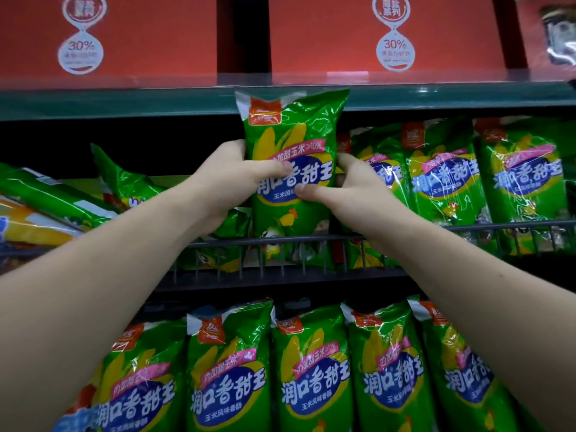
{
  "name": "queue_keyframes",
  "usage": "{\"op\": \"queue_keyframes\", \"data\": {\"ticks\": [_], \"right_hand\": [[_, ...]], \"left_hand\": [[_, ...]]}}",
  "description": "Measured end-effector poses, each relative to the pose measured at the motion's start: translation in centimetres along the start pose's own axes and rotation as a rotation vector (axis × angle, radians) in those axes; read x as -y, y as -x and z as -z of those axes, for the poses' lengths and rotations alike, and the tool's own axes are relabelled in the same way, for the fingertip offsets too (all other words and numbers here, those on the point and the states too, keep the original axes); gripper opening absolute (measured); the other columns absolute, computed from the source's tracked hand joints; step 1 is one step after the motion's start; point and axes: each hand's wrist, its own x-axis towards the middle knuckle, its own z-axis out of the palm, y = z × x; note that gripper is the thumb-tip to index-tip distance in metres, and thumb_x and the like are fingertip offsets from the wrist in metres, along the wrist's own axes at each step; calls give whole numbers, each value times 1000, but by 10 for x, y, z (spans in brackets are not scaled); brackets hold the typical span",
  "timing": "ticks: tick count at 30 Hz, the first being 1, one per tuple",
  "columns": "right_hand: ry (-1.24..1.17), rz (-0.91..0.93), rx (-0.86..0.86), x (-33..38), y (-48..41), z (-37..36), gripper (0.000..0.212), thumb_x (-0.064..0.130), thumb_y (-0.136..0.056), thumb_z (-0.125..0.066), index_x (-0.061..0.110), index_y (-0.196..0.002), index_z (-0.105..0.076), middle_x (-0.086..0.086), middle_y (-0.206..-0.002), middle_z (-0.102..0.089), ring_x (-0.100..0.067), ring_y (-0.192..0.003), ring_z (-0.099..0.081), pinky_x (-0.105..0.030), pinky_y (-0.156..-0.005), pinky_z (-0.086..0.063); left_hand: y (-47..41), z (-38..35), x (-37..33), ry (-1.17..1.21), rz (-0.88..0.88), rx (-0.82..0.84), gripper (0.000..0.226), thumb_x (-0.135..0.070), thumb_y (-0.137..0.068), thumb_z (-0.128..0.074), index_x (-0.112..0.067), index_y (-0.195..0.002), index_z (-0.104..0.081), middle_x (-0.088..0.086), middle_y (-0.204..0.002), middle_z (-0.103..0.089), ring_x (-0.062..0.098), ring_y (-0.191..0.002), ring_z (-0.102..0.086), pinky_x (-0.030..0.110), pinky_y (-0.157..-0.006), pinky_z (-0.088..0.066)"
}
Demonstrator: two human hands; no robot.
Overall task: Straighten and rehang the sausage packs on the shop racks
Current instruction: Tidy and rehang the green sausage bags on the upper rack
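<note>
A green sausage pack (pixel 293 132) with corn artwork stands upright in the middle rack, its top reaching the shelf edge above. My left hand (pixel 230 182) grips its left side, thumb across the front label. My right hand (pixel 349 188) grips its right side, thumb pressed on the front. To the right, several matching packs (pixel 442 176) stand upright in a row behind the wire rail (pixel 498 227). To the left, other green packs (pixel 124 179) lie tilted and toppled.
A lower rack holds a neat row of the same green packs (pixel 311 369). Red boxes (pixel 374 32) sit on the top shelf above a dark green shelf edge (pixel 124 104). Yellow and green packs (pixel 37 219) lie flat at far left.
</note>
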Motion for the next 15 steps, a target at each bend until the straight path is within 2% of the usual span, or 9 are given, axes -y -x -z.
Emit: {"op": "queue_keyframes", "data": {"ticks": [3, 5, 7, 8, 10, 12, 13, 15], "right_hand": [[88, 49, -66, -2, 2, -4, 38, 28, -80, -81, 26, -109, -55, 5, -105, -70, -16, -93, -71, -43, -76, -61], [120, 103, -146, -3, 4, -6, 47, 31, -84, -78, 25, -123, -53, 7, -107, -65, -14, -96, -67, -40, -63, -62], [149, 176, -225, -3, 4, -4, 62, 33, -87, -75, 20, -139, -47, 6, -110, -62, -10, -94, -65, -27, -54, -60], [191, 218, -248, -3, 4, -2, 65, 34, -87, -74, 18, -143, -44, 4, -111, -61, -7, -92, -64, -21, -55, -57], [260, 260, -265, -2, 4, -1, 65, 35, -88, -74, 18, -144, -45, 7, -108, -63, -6, -91, -64, -18, -67, -56], [305, 261, -270, -3, 4, -1, 59, 35, -89, -73, 19, -141, -49, 19, -97, -61, -5, -91, -62, -23, -79, -54], [330, 260, -274, -4, 3, -1, 56, 35, -89, -72, 20, -139, -51, 21, -93, -60, -4, -89, -62, -24, -81, -52], [380, 270, -287, -6, 3, -1, 54, 38, -89, -70, 22, -137, -53, 18, -96, -64, -8, -91, -63, -29, -81, -52]], "left_hand": [[-3, 1, 1, 5, 26, -12, 30, -17, -82, -76, -18, -109, -63, 0, -100, -76, 14, -86, -74, 25, -62, -56], [-4, 1, 0, 9, 48, 0, 33, -14, -82, -77, -15, -112, -62, 2, -100, -76, 15, -84, -74, 24, -60, -56], [-5, -1, -2, -31, 69, 16, 32, -15, -83, -76, -15, -112, -63, 1, -99, -76, 14, -82, -74, 22, -56, -55], [-6, -2, -3, -60, 79, 20, 30, -17, -84, -76, -15, -112, -64, 0, -97, -76, 14, -81, -74, 21, -56, -54], [-7, -3, -4, -83, 119, 19, 24, -24, -88, -72, -15, -110, -66, 0, -95, -76, 16, -82, -73, 29, -68, -55], [-8, -4, -6, -43, 188, 17, 17, -32, -93, -62, -18, -102, -67, 2, -92, -76, 21, -85, -69, 43, -87, -51], [-8, -4, -8, -19, 217, 19, 18, -34, -95, -58, -18, -98, -67, 2, -90, -75, 23, -86, -67, 48, -94, -48], [-8, -4, -10, 3, 237, 6, 18, -32, -97, -55, -18, -92, -67, 0, -83, -74, 22, -86, -64, 54, -100, -44]]}}
